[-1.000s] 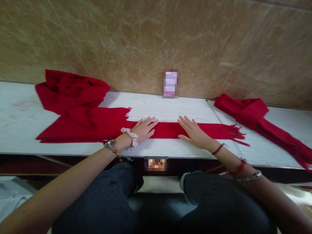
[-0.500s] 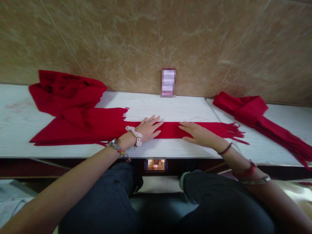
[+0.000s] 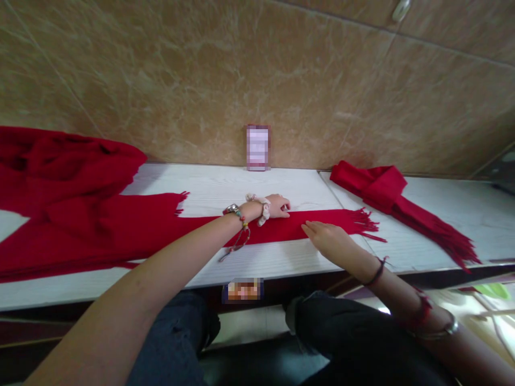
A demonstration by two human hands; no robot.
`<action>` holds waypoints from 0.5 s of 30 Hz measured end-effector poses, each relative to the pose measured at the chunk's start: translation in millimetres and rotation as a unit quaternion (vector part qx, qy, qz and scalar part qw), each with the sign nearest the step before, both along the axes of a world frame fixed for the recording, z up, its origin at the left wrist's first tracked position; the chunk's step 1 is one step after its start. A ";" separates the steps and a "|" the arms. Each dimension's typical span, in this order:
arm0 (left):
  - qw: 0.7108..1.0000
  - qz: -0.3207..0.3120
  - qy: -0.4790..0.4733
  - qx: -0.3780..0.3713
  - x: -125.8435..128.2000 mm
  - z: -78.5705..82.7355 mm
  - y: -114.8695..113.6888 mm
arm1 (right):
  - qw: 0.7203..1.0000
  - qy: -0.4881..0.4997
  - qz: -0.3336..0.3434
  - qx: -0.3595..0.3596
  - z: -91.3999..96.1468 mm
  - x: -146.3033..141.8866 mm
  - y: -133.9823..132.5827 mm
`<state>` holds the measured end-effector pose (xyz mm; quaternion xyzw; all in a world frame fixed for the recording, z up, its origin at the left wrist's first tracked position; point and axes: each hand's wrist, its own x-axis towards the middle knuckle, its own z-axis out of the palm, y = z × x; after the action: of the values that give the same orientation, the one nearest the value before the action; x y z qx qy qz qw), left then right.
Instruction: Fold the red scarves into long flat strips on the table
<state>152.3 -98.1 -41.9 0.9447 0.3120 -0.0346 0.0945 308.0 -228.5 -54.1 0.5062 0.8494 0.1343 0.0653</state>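
Observation:
A long red scarf (image 3: 277,229) lies folded into a narrow strip across the white table (image 3: 225,187), its fringe pointing right. My left hand (image 3: 277,206) reaches over the strip to its far edge, fingers curled down onto the cloth there. At the near edge my right hand (image 3: 328,241) rests flat on the scarf, fingers together and stretched out. The scarf widens to the left into a broader folded part (image 3: 100,236).
A heap of red scarves (image 3: 60,161) sits at the back left against the marble wall. Another folded red scarf (image 3: 386,193) lies at the right, trailing toward the table's front edge. A small blurred card (image 3: 257,147) leans on the wall. My knees are under the table.
My left hand has moved from flat on the strip to its far edge, further right. The right hand has slid toward the near edge. The view has shifted right.

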 end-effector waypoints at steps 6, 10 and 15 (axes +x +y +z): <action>0.998 0.019 0.038 -0.046 32.8 6.1 6.5 | 0.999 0.022 -0.043 0.001 0.4 17.2 -4.4; 0.997 0.019 0.060 -0.055 49.6 3.4 13.8 | 0.999 0.037 -0.037 0.015 -6.3 25.2 -3.7; 1.000 0.007 0.014 0.003 48.0 2.6 2.5 | 0.997 0.069 -0.036 0.001 -9.5 43.7 -4.2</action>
<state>200.2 -95.6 -39.3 0.9424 0.3197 -0.0464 0.0872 351.7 -232.7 -63.6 0.5446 0.8330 0.0973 0.0110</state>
